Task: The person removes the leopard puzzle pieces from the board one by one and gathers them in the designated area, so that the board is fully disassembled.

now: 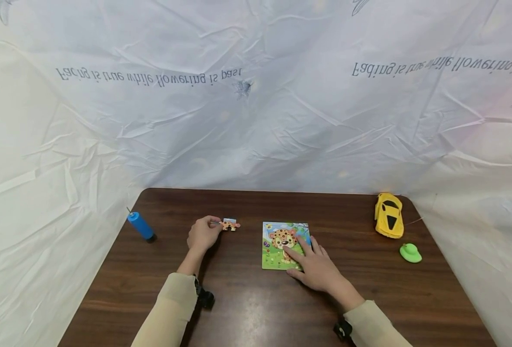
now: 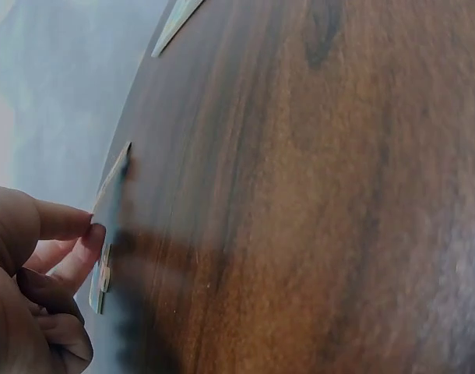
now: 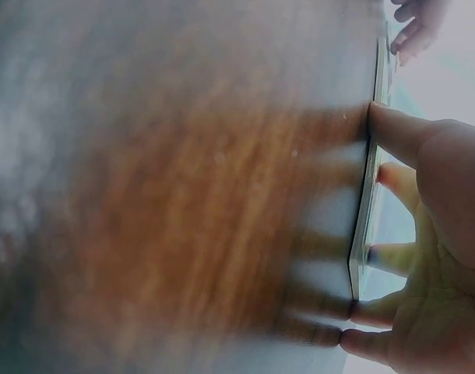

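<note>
On the left half of the brown table, my left hand pinches a small jigsaw puzzle piece between thumb and fingertip. It carries orange spotted print and a pale blue strip. In the left wrist view the pinched piece appears edge-on and tilted; a further thin piece shows beside the fingers. My right hand rests with spread fingers on the right side of a flat leopard puzzle board, covering part of the picture. The right wrist view shows the board's edge under those fingertips.
A blue cylinder with a thin tip stands at the table's left edge. To the far right are a yellow toy car and a small green hat-shaped object. A white printed sheet hangs behind the table.
</note>
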`<action>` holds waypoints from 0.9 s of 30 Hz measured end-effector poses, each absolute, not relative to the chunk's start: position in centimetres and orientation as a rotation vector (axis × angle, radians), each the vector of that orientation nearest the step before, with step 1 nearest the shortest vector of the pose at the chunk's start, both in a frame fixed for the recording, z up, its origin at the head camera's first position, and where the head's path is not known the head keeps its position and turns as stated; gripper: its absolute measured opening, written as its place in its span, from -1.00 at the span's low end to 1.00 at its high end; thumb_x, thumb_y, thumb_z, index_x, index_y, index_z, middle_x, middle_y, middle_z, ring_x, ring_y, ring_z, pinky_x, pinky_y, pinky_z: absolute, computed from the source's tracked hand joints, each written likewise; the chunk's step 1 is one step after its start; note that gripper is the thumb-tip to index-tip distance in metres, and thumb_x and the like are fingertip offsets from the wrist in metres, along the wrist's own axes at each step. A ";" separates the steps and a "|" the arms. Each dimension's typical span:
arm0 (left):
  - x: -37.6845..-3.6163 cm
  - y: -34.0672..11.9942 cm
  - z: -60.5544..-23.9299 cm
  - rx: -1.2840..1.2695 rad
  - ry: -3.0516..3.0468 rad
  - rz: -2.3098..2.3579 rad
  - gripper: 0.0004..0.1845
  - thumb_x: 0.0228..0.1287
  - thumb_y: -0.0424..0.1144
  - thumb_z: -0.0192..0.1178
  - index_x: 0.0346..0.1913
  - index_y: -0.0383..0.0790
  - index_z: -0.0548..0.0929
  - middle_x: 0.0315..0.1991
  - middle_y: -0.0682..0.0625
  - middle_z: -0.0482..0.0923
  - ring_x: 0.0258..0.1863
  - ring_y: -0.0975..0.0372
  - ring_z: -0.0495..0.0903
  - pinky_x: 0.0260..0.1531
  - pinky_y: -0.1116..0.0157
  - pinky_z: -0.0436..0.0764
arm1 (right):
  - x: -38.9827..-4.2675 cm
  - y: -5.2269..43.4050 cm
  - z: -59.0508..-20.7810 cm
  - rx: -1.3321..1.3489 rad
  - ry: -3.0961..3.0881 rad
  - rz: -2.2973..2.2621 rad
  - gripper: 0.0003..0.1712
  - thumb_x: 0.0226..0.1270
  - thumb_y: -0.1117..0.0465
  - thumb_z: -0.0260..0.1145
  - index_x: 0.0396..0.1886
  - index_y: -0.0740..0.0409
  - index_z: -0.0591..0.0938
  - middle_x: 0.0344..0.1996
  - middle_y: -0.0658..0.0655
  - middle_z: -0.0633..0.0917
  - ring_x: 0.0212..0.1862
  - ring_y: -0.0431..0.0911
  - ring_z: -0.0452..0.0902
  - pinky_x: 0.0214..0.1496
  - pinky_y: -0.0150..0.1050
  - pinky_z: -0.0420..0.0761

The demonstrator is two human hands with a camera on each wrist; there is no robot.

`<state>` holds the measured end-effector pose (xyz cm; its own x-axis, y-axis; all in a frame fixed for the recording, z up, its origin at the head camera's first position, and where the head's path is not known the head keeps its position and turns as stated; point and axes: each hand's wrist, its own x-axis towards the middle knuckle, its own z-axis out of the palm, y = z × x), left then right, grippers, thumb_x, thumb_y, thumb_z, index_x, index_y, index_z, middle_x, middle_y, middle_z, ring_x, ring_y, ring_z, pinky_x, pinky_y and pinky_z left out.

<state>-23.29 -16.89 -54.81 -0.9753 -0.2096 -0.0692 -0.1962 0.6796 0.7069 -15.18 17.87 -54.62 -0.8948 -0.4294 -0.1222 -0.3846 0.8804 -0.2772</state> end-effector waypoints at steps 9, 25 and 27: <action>-23.1 -16.7 -54.2 0.288 -2.825 -1.134 -0.76 0.41 -0.10 0.33 0.03 -0.07 0.79 -0.17 0.08 0.74 -0.45 0.18 0.61 -0.56 0.19 0.46 | -15.2 17.7 -54.5 -0.628 2.871 -0.373 -0.26 0.50 -0.26 0.26 0.59 -0.24 0.39 0.64 0.26 0.08 0.56 0.49 -0.10 0.39 0.46 0.16; -22.2 -8.6 -54.8 -0.277 -2.807 -1.229 -0.83 0.40 -0.13 0.36 -0.02 -0.01 0.80 -0.27 0.20 0.69 -0.37 0.29 0.59 -0.35 0.19 0.53 | -14.0 17.2 -53.9 -0.625 2.915 -0.364 -0.36 0.55 -0.08 0.30 0.55 -0.17 0.46 0.56 0.36 0.23 0.48 0.56 0.09 0.27 0.46 0.35; -22.1 -7.5 -54.9 -0.329 -2.830 -1.240 -0.80 0.43 -0.12 0.33 0.02 -0.02 0.80 -0.25 0.19 0.70 -0.43 0.30 0.56 -0.41 0.22 0.50 | -13.9 17.1 -54.0 -0.641 2.933 -0.345 -0.37 0.55 -0.06 0.30 0.55 -0.16 0.46 0.54 0.38 0.25 0.45 0.58 0.13 0.24 0.44 0.40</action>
